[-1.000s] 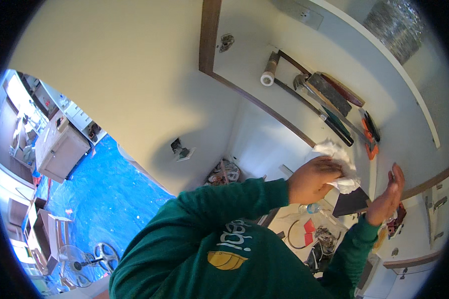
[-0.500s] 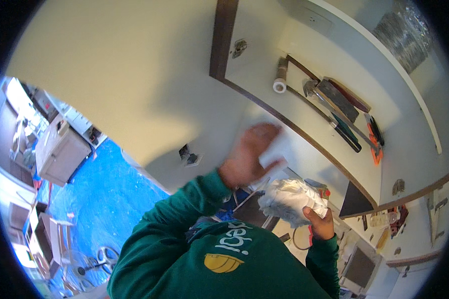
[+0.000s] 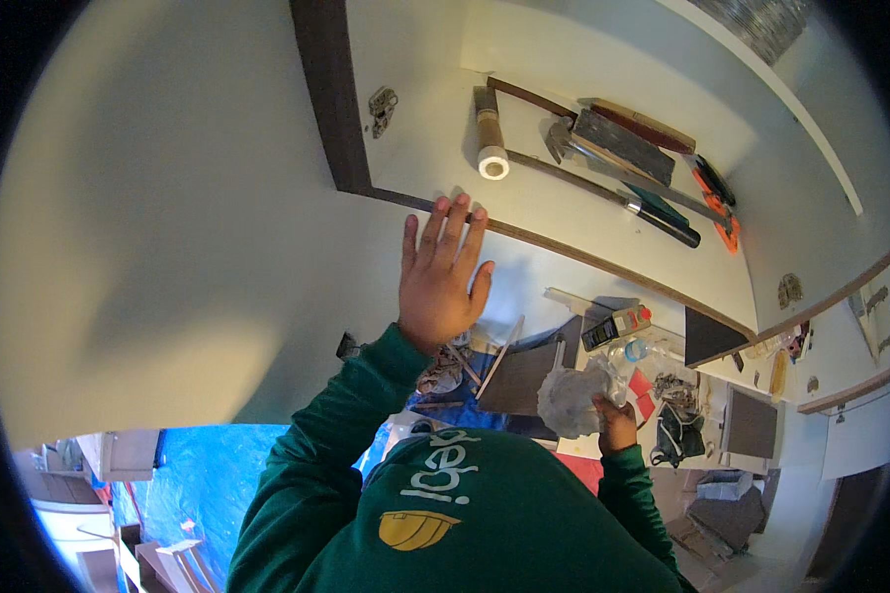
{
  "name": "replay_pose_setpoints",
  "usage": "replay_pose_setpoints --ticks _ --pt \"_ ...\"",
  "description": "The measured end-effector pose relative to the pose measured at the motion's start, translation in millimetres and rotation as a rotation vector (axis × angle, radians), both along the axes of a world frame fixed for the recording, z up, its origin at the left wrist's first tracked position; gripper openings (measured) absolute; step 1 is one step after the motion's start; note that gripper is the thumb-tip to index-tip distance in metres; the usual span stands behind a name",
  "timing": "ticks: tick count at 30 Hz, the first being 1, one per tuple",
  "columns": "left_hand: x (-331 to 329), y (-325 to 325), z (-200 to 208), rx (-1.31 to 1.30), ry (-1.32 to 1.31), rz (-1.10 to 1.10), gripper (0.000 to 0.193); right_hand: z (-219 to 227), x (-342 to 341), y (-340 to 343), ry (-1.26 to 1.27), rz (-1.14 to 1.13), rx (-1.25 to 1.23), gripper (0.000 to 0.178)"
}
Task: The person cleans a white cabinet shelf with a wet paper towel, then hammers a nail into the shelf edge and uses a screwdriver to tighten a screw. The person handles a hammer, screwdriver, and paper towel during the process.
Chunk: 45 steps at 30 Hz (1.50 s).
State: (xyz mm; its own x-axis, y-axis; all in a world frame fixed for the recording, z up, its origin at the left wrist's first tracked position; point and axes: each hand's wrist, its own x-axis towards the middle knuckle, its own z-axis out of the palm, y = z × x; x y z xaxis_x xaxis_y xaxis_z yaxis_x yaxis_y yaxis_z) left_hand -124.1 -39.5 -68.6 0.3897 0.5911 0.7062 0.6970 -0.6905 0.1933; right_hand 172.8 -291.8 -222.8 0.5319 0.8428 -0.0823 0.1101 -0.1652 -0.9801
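My left hand point(image 3: 440, 282) is raised flat with its fingers stretched out. Its fingertips overlap the dark lower edge point(image 3: 554, 247) of an open white wall cabinet, and appear to rest on it. Lower and to the right, my right hand point(image 3: 616, 423) is closed around a crumpled whitish-grey plastic bag point(image 3: 572, 400). What the bag contains, if anything, cannot be made out. Inside the cabinet, close to my left fingertips, lies a cardboard roll with a white end point(image 3: 491, 148).
The cabinet holds a claw hammer point(image 3: 561, 138), a dark block point(image 3: 623, 146), a black-handled tool point(image 3: 667, 222) and orange-handled pliers point(image 3: 727, 232). Below are a black bottle with a red cap point(image 3: 613, 328), cluttered worktop items and a blue floor sheet point(image 3: 218, 474).
My left hand, blurred before, has come up and left to the cabinet edge with fingers straight. My right hand keeps the bag, now further from the cabinet. The view has shifted.
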Motion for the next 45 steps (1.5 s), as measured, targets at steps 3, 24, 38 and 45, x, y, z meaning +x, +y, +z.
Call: replay_pose_setpoints --ticks 3,24,38,45 --pt "18 -10 8 -0.027 0.0 -0.085 0.06 -26 -2 -2 -0.069 -0.053 0.091 0.016" --pt "212 -91 28 0.111 0.203 -0.545 0.064 5 49 -50 0.381 -0.353 0.123 0.025" --pt "308 -133 31 0.204 0.258 -0.56 0.065 59 87 -56 0.606 -0.254 0.076 0.038" --pt "336 -143 30 0.208 0.224 -0.579 0.063 35 104 -51 0.553 -0.097 0.186 0.039"
